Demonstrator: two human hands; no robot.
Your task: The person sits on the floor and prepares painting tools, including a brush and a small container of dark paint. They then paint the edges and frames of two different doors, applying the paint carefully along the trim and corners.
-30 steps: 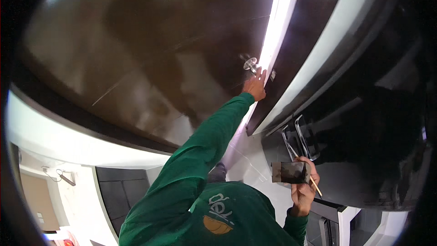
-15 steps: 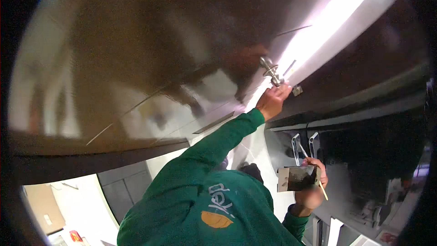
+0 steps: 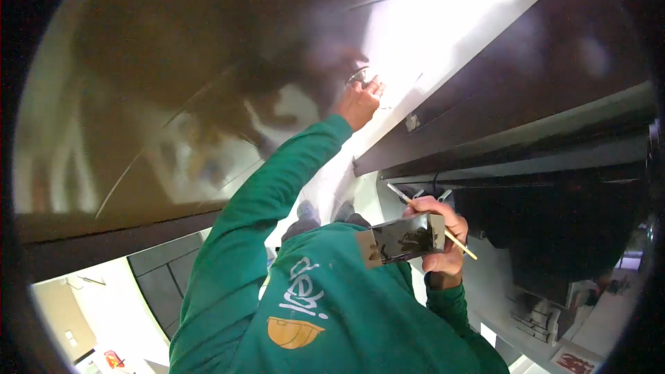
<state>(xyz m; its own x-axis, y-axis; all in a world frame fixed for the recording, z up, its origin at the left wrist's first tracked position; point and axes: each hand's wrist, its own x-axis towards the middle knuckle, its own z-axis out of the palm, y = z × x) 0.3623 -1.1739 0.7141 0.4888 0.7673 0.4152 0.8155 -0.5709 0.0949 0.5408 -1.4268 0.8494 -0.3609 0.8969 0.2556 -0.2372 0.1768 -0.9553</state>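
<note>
My left hand (image 3: 358, 105) reaches up to a round metal doorknob (image 3: 359, 76) on a glossy dark brown door (image 3: 208, 48); its fingers are curled at the knob and partly cover it. In front of my chest, my right hand (image 3: 451, 223) grips a small cut-open carton (image 3: 405, 237) whose inside is smeared with something dark and wet-looking. The same hand also holds a slim paintbrush (image 3: 460, 244) with a pale wooden handle. It slants behind the carton, bristle end up to the left.
Bright light comes through the gap beside the door. Right of it runs a dark door frame (image 3: 485, 97) with a small metal strike plate (image 3: 412, 122). Black glossy panels stand at the right. A lit area with a red item (image 3: 113, 358) shows at the lower left.
My left fingers have gone from touching the knob to curling at it, and the door gap looks wider. My right hand has brought the carton and paintbrush leftward and up, closer to my chest.
</note>
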